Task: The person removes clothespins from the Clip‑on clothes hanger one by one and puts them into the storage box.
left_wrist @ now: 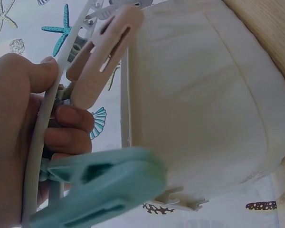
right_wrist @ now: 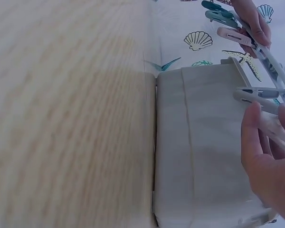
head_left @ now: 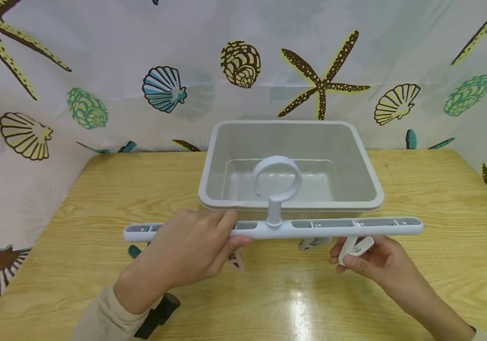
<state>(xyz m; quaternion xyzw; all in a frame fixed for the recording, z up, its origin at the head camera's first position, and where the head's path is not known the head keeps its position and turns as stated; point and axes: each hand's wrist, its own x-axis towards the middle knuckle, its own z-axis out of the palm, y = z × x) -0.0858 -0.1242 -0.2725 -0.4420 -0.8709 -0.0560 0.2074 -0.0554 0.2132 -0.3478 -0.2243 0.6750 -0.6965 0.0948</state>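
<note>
My left hand (head_left: 188, 246) grips the bar of a white clip hanger (head_left: 354, 232) left of its round hook (head_left: 275, 210), with the bar held level over the table. Under the right part of the bar, my right hand (head_left: 379, 263) pinches a white clip (head_left: 347, 251) between thumb and fingers. A greyish clip (head_left: 311, 243) hangs nearer the middle. In the left wrist view, a pink clip (left_wrist: 109, 52) and a green clip (left_wrist: 109, 180) hang beside my left fingers. A darker green clip (right_wrist: 213, 5) shows at the bar's far end in the right wrist view.
A light grey plastic bin (head_left: 290, 205) stands on the wooden table (head_left: 141, 184) just behind the hanger, its open top overlapped by the hook in the head view. Behind and at the sides hangs a white curtain (head_left: 124, 38) printed with shells and starfish.
</note>
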